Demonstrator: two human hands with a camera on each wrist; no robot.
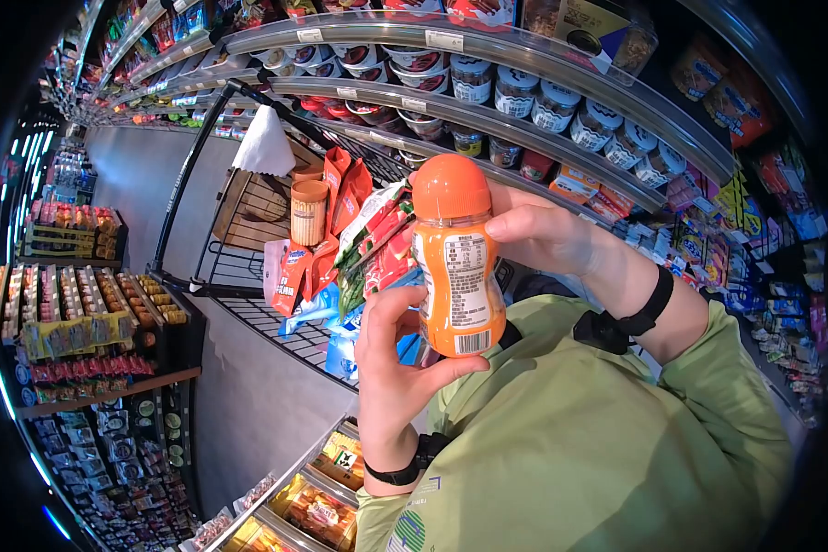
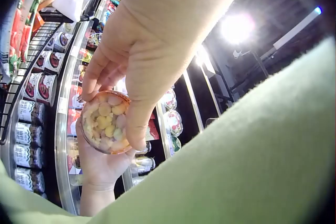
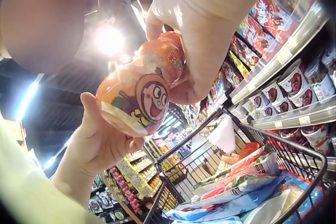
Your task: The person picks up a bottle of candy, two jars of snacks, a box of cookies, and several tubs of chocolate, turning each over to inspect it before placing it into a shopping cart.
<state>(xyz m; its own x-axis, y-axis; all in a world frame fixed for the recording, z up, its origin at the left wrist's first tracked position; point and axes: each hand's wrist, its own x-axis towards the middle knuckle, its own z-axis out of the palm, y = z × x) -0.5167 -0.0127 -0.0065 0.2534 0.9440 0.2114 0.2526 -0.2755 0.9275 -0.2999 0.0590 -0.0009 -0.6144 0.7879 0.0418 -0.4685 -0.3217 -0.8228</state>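
An orange candy bottle [image 1: 467, 267] with a domed orange cap [image 1: 451, 187] is held up in front of the chest, its printed back label and barcode facing the head camera. My left hand [image 1: 394, 354] grips the lower body, thumb beneath near the base. Higher up, my right hand [image 1: 547, 230] holds it around the neck and cap from the other side. Through the clear base [image 2: 106, 121], the left wrist view shows round pastel candies. A cartoon face [image 3: 153, 101] decorates the front of the bottle in the right wrist view.
Behind the bottle stands a black wire shopping cart [image 1: 161, 225] holding red pouches [image 1: 350, 198], a jar of sticks [image 1: 309, 212] and blue packs. White paper [image 1: 265, 143] hangs at its edge. Shelves of cups and jars [image 1: 515, 90] run along the right; snack displays [image 1: 92, 308] stand left.
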